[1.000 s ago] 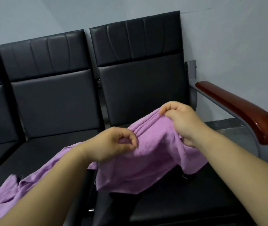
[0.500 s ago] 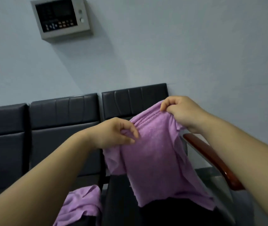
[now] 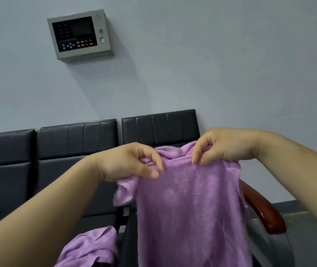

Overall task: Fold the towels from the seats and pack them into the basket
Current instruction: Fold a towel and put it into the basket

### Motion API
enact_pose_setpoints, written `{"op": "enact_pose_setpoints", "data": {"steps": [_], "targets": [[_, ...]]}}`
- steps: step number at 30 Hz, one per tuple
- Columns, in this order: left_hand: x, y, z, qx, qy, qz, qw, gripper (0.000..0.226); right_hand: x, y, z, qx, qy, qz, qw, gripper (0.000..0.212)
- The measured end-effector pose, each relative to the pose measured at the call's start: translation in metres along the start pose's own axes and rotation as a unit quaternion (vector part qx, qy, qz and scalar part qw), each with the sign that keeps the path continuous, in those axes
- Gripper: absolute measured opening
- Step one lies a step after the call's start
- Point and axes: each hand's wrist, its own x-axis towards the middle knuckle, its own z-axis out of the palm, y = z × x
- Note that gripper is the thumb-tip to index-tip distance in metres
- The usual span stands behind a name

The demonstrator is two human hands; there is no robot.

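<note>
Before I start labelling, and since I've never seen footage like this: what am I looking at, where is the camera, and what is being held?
There is no machine here. These are a person's two bare hands, filmed by one camera worn on the head, looking forward and down. The left hand and right hand each pinch the top edge of a purple towel with their fingers, so it hangs in front of a row of dark seats. A second towel lies crumpled on a seat at lower left. A wooden armrest ends the row on the right, and a grey control panel hangs on the wall. No basket is in view.
</note>
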Motion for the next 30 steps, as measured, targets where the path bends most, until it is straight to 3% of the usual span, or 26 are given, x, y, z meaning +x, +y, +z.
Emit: {"op": "enact_pose_setpoints", "data": {"steps": [3,7,9,13,18,24,27,30], "targets": [[0.003,-0.014,-0.007,0.164,-0.06,-0.063,0.983,0.024,0.005,0.014,0.01,0.022,-0.059,0.004,0.998,0.021],[0.018,-0.047,-0.012,0.288,-0.042,-0.123,0.949,0.03,0.03,0.04,0.03,-0.097,-0.15,0.043,0.983,0.021],[0.031,-0.073,-0.017,0.329,-0.022,-0.144,0.933,0.032,0.058,0.061,0.041,-0.15,-0.154,0.064,0.975,0.026],[0.067,-0.121,-0.056,0.417,0.081,-0.153,0.892,0.038,0.132,0.1,0.044,-0.249,-0.02,0.057,0.967,0.036],[0.105,-0.101,-0.131,0.455,0.232,-0.127,0.85,0.041,0.209,0.084,-0.013,-0.296,0.191,0.007,0.936,0.049],[0.108,-0.061,-0.178,0.534,0.328,-0.045,0.778,0.03,0.216,0.047,-0.068,-0.34,0.303,-0.034,0.89,0.049],[0.089,-0.061,-0.155,0.535,0.292,-0.034,0.792,0.028,0.195,0.053,-0.052,-0.334,0.288,-0.036,0.897,0.044],[0.062,-0.068,-0.109,0.464,0.21,-0.087,0.856,0.031,0.159,0.073,-0.011,-0.294,0.199,-0.015,0.935,0.04]]}}
